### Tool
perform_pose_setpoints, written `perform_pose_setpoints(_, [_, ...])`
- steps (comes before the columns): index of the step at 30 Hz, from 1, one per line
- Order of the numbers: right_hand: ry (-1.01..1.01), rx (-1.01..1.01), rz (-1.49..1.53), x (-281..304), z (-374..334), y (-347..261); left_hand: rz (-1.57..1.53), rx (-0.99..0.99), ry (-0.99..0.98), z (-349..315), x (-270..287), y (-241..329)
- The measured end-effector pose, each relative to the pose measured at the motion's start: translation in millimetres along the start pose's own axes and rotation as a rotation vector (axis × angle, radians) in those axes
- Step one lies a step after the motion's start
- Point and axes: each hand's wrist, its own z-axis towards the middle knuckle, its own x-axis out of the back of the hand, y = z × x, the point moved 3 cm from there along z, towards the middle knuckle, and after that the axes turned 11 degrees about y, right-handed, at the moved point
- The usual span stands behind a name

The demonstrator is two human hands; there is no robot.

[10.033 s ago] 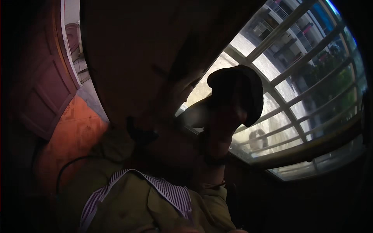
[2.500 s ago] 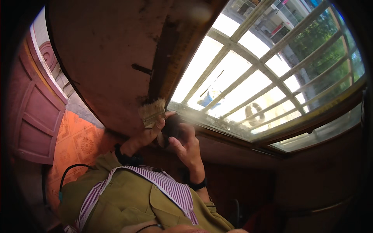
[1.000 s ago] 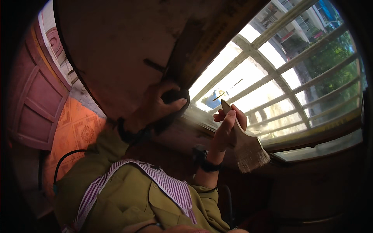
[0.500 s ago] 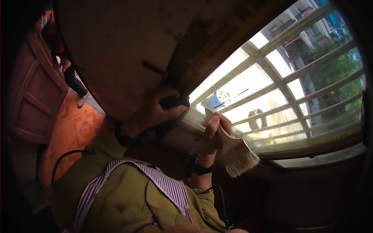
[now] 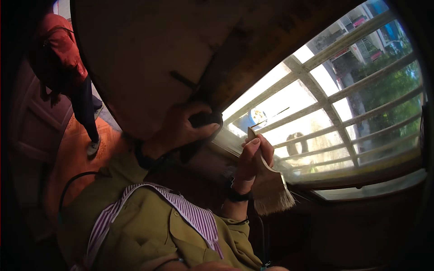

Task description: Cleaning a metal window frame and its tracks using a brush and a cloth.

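My right hand (image 5: 257,156) is closed around the wooden handle of a wide flat paintbrush (image 5: 272,195). Its pale bristles point down and to the right, and the handle end sticks up past my thumb. To the left, my left hand (image 5: 181,124) curls its fingers and thumb around a dark rounded object (image 5: 205,119). Shadow hides what kind of object that is. It lies against the lower edge of a large dark panel (image 5: 144,58), on which a short dark bar (image 5: 183,80) shows.
A barred window (image 5: 323,97) fills the right side, with a blue container (image 5: 254,118) and a round ring-like thing (image 5: 296,143) beyond the bars. At the far left, a person in a red top (image 5: 63,43) stands on orange tiles (image 5: 106,140) by a reddish panelled door (image 5: 45,117).
The person at the left has come much further into view on the tiles. My right hand has turned the paintbrush, so its bristles hang slightly lower and further left. My left hand stays put.
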Motion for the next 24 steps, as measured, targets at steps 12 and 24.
perform_pose_setpoints(12, [-0.001,-0.305,0.314,-0.3,6.4,-6.0,-0.047,-0.043,-0.003,-1.6,-2.4,-5.9])
perform_pose_setpoints(24, [0.189,-0.161,0.372,-18.7,-3.9,-1.2,0.026,-0.118,-0.051,-0.5,-1.4,-5.8])
